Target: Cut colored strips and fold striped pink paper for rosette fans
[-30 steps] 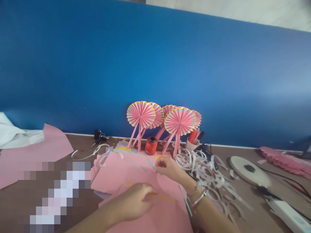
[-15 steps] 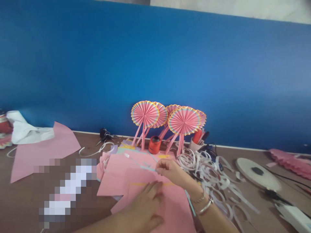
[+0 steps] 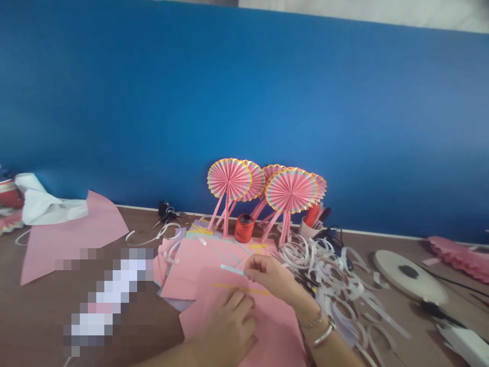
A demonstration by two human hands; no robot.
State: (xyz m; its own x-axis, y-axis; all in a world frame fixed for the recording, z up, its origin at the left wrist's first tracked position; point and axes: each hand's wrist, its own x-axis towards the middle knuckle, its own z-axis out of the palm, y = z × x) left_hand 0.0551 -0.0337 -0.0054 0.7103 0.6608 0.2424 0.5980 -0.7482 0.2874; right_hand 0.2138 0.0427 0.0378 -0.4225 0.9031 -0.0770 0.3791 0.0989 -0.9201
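Fans (image 3: 229,179) and spool (image 3: 244,229) line the far edge of the pink sheets (image 3: 191,275), scraps (image 3: 353,290) crowd their right edge, and table (image 3: 42,311) shows off their left. Right hand (image 3: 269,276) is over the sheets, fingers curled, thumb and forefinger pinched on one end of the blue strip (image 3: 232,269), which points left. Left hand (image 3: 232,326) lies palm down on the near sheet (image 3: 273,329), fingers partly spread and loosely bent, no grip visible
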